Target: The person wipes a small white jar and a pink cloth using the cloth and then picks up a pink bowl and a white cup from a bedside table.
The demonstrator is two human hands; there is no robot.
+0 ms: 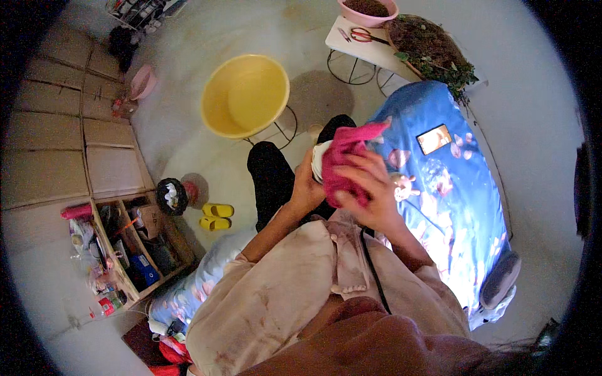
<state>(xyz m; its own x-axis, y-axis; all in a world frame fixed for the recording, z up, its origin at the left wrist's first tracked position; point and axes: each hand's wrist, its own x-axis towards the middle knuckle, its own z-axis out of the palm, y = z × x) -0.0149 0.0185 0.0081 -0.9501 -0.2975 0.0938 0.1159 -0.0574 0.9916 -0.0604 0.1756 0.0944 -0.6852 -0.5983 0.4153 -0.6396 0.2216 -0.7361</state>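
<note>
Magenta cloth (343, 153) held approx ctr, bunched over white item (318, 161); item's L side clasped in L hand (305, 191) grip, cloth pinched in R hand (371, 195) grip. Item mostly hidden by cloth. Phone (434, 139) laid on blue floral cover (411, 103), R side. Space ahead taken up by yellow basin (246, 94); slippers (217, 210) seen to L.

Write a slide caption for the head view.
Left hand gripping a white object, right hand holding a pink cloth against it, beside blue flowered bedding.
</note>
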